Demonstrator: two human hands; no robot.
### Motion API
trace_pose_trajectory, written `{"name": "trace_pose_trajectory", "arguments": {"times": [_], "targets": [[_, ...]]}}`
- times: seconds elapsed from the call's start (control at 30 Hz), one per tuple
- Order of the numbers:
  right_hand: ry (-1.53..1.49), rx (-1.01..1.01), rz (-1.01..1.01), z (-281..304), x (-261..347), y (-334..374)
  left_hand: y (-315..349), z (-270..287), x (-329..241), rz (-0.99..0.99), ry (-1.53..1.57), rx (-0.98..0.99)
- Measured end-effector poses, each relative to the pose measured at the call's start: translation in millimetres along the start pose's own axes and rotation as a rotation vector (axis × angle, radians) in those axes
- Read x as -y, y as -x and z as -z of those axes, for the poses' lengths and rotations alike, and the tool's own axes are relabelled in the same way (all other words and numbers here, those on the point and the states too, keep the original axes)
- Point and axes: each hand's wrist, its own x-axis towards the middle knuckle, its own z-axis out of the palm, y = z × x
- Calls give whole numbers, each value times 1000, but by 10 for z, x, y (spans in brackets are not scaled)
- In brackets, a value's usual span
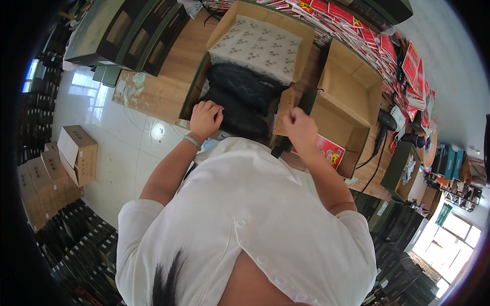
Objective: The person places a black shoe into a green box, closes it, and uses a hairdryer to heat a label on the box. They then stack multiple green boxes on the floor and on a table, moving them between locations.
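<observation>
An open shoe box (194, 91) lies in front of me, with two long black things, probably shoes (237, 113), side by side in it. Patterned wrapping paper (255, 48) covers the inside of its raised lid. At the box's near left corner, my left hand (205, 120) has its fingers curled in against the nearer black shoe; whatever they grip is hidden. My right hand (301, 128) is closed at the box's right end, its fingertips pinching a narrow brown cardboard piece (284, 109) with small dark print.
A second open box (352, 109) stands to the right, with a red printed card (330, 150) in its near part. Many red packets (367, 35) are heaped along the back. Dark green boxes (127, 38) stand at the far left; brown cartons (76, 153) sit on the floor.
</observation>
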Motion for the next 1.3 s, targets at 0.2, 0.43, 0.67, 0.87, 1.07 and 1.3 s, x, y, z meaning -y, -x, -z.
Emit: {"name": "trace_pose_trajectory", "arguments": {"times": [0.2,0.43,0.67,0.87,1.07,1.3], "targets": [[163,161,-83,-494,-39,-85,-11,53,-20,-7,11,5],[73,-11,-216,-230,-586,-58,31,45,5,7,18,16],[680,382,-193,-374,-2009,45,-1,39,4,-1,14,23],[648,643,-264,-451,-2494,-203,14,3,20,-2,11,22],[453,127,-107,919,-2279,-363,-11,49,-4,7,19,9],[-429,-58,32,1327,-35,-518,33,15,5,-28,52,-65]]}}
